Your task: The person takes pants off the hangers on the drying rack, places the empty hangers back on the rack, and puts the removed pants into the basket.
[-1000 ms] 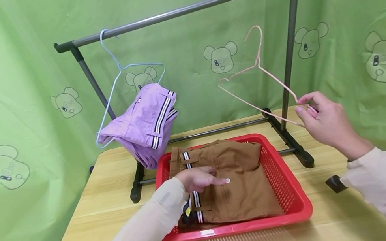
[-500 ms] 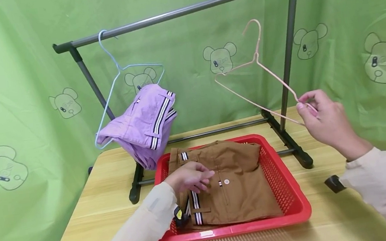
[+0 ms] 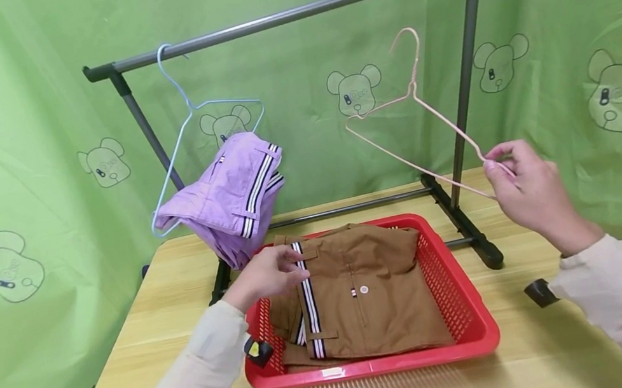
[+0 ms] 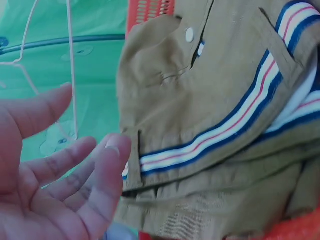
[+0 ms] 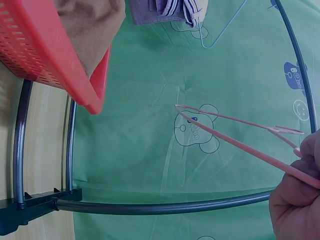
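Note:
Brown trousers (image 3: 388,313) with a striped waistband lie folded in a red plastic basket (image 3: 422,359). My left hand (image 3: 270,272) hovers at the waistband's upper left end. In the left wrist view its fingers (image 4: 107,170) are loosely bent beside the trousers (image 4: 200,105), with nothing held between them. To the right, my right hand (image 3: 536,194) pinches a lower corner of a pink wire hanger (image 3: 413,87), raised above the table with its hook up. The right wrist view shows the hanger's wire (image 5: 240,145) running out from the hand (image 5: 297,200).
A grey metal clothes rack (image 3: 313,9) stands behind the basket. At its left end hangs a blue hanger (image 3: 190,107) with lilac trousers (image 3: 223,185) over it, their lower part near the basket's back left corner. Beneath everything is a wooden table (image 3: 152,321).
My left hand has drawn back left from the trousers' button to the waistband's end. The right hand keeps the pink hanger nearly in place, lifted slightly. The basket has shifted a little left.

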The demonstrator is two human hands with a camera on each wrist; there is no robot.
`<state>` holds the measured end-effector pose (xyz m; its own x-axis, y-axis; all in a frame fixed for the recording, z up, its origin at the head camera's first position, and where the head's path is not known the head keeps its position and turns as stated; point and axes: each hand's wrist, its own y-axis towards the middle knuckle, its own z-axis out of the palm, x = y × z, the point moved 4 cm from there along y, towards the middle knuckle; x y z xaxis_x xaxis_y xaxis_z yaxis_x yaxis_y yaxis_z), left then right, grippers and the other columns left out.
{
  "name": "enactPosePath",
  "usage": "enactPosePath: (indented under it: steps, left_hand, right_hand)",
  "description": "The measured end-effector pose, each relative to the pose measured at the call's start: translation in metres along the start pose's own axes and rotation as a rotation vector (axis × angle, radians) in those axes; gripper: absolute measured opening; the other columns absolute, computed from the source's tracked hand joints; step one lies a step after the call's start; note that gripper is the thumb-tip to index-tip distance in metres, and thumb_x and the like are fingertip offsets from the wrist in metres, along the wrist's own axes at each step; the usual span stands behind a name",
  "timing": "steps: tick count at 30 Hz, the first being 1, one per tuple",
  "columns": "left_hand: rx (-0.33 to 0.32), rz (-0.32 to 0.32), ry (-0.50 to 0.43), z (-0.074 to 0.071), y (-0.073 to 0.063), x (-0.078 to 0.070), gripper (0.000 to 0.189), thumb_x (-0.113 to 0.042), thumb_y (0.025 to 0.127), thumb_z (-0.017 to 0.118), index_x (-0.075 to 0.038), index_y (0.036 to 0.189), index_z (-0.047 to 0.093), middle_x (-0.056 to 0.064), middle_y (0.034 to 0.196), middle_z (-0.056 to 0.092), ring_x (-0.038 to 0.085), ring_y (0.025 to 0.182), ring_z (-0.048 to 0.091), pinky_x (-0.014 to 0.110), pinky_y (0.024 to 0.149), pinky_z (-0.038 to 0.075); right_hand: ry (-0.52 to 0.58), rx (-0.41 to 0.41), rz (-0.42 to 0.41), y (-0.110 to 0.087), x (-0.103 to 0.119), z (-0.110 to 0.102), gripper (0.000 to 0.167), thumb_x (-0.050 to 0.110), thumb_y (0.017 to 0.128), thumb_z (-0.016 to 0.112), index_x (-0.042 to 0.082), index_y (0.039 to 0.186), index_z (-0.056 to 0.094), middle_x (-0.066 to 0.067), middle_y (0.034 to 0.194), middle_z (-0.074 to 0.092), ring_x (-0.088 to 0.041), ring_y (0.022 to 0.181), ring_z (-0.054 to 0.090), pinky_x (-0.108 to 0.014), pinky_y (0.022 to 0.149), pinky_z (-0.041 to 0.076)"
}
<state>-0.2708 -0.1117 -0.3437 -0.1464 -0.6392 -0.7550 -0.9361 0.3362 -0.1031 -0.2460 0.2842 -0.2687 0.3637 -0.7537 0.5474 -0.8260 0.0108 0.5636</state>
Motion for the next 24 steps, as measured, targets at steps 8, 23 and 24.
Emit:
enactPosePath:
  steps: [8,23,24]
  left_hand:
    - [-0.159,0.050,-0.299,-0.019,-0.020,0.018,0.048,-0.004,0.086,0.072,0.007,0.127,0.051,0.024,0.127,0.057,0.036,0.117,0.056,0.041,0.094,0.049]
    - [-0.194,-0.066,-0.695,-0.034,-0.051,0.050,0.048,-0.001,0.098,0.049,0.016,0.138,0.029,0.026,0.131,0.040,0.025,0.115,0.050,0.034,0.102,0.042]
    - [-0.181,-0.077,-0.712,-0.033,-0.052,0.052,0.051,-0.001,0.098,0.048,0.016,0.140,0.025,0.027,0.133,0.037,0.027,0.118,0.047,0.036,0.105,0.040]
  right_hand:
    - [0.019,-0.018,0.001,0.001,0.005,-0.003,0.025,0.018,0.103,0.043,-0.002,0.117,0.048,-0.014,0.074,0.055,-0.017,0.046,0.040,-0.029,0.036,0.034]
    - [0.023,-0.086,-0.058,0.007,0.012,-0.013,0.021,0.010,0.101,0.047,-0.005,0.115,0.049,-0.008,0.067,0.054,-0.011,0.041,0.035,-0.024,0.031,0.027]
    - [0.025,-0.085,-0.056,0.007,0.012,-0.014,0.021,0.010,0.101,0.046,-0.005,0.115,0.049,-0.007,0.067,0.054,-0.012,0.041,0.035,-0.024,0.031,0.028]
